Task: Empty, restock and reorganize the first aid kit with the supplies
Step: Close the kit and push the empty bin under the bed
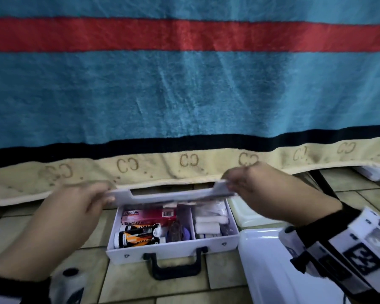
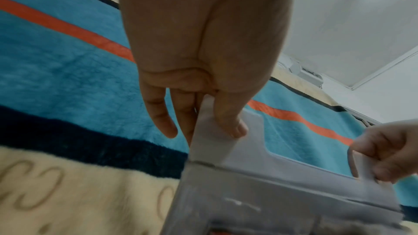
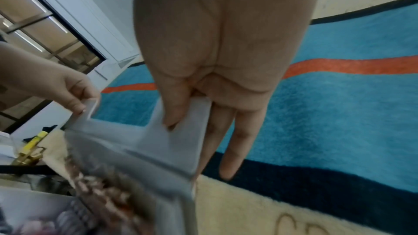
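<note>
A white first aid kit [image 1: 173, 249] with a black carry handle [image 1: 176, 264] stands on the tiled floor, its lid [image 1: 169, 195] raised over it. My left hand [image 1: 106, 195] pinches the lid's left corner and my right hand [image 1: 229, 183] pinches the right corner. Inside lie a pink Bacidin box [image 1: 148, 216], two orange-and-black tubes [image 1: 138, 236] and white gauze rolls [image 1: 208, 224]. In the left wrist view, the left hand [image 2: 203, 122] has its thumb on the lid [image 2: 244, 153] and its fingers behind. The right hand [image 3: 187, 119] grips the lid [image 3: 172, 146] the same way.
A striped blue, red and cream blanket [image 1: 184, 95] hangs right behind the kit. A white tray [image 1: 263, 270] lies to the kit's right on the floor [image 1: 162, 288], with a pale tray [image 1: 246, 213] behind it. A yellow item [image 3: 34, 142] lies off to the left.
</note>
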{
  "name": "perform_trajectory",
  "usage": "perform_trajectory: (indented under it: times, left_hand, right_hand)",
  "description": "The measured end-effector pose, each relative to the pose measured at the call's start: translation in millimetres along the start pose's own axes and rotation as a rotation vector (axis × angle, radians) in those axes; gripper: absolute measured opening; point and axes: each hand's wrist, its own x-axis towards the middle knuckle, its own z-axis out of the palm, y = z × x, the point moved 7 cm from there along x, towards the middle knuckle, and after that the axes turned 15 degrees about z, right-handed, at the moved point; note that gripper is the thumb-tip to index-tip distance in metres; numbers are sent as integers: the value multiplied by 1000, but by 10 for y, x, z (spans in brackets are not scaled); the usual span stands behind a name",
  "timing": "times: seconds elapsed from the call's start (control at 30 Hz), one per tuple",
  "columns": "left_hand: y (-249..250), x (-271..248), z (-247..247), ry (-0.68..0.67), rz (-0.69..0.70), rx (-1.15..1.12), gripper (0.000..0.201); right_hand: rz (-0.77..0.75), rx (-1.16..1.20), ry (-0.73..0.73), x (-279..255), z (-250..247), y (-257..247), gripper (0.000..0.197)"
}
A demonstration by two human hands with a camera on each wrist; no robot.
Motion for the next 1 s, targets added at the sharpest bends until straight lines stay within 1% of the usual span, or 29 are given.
perform_trajectory:
  times: [0.07,0.13,0.17,0.23,0.27,0.33,0.4,0.43,0.47,0.5,0.53,0.57,0.6,0.63,0.7,0.73,0.8,0.83,0.9,1.0]
  left_hand:
    - [21,-189,162,-113,-10,-23,37]
    - [17,-360,384,-228,-27,-60,39]
    - [20,-423,482,-257,-22,-102,38]
    - [37,-515,634,-297,1,-226,38]
    - [43,-544,666,-296,22,-287,44]
    - [11,-601,715,-276,53,-380,53]
    - [-26,-667,784,-334,52,-416,61]
    - [-25,-677,787,-365,51,-418,67]
    - [-38,-678,793,-392,39,-403,73]
    - [-35,-657,786,-413,34,-378,72]
    - [-22,-623,773,-429,33,-349,66]
    - [-7,-571,761,-435,33,-318,55]
    - [5,-515,766,-432,35,-271,43]
    - [26,-467,766,-418,33,-233,41]
    - [44,-403,807,-387,18,-196,56]
    - [25,-376,845,-378,-7,-198,60]
    - [-5,-338,878,-361,-47,-212,61]
    - [6,-324,889,-372,-38,-209,59]
    - [40,-282,902,-383,31,-158,55]
    - [75,-262,916,-371,130,-143,56]
  right_hand:
    - [-13,-51,-123,-132,173,-5,18]
    - [-32,-77,-217,-239,383,-16,20]
    - [-31,-77,-252,-276,485,-21,18]
    - [-17,-73,-305,-333,679,-14,18]
    - [-3,-55,-318,-346,751,-9,19]
    - [2,-39,-328,-365,846,-17,11]
    - [-18,-48,-336,-382,911,-26,16]
    - [-17,-63,-337,-393,932,-19,20]
    - [-17,-71,-337,-401,954,-7,31]
    - [-8,-66,-352,-413,963,0,44]
    - [2,-41,-375,-425,976,8,56]
    - [19,-18,-393,-434,986,17,64]
    - [30,13,-380,-427,978,25,66]
    - [46,38,-344,-412,956,39,64]
    - [53,58,-255,-368,938,65,64]
    - [36,49,-211,-343,953,61,69]
    - [-31,-36,-150,-304,1021,17,77]
    - [-59,-74,-127,-290,1060,-2,81]
    - [-59,-81,-78,-264,1104,9,85]
    - [-74,-112,-9,-234,1091,-48,82]
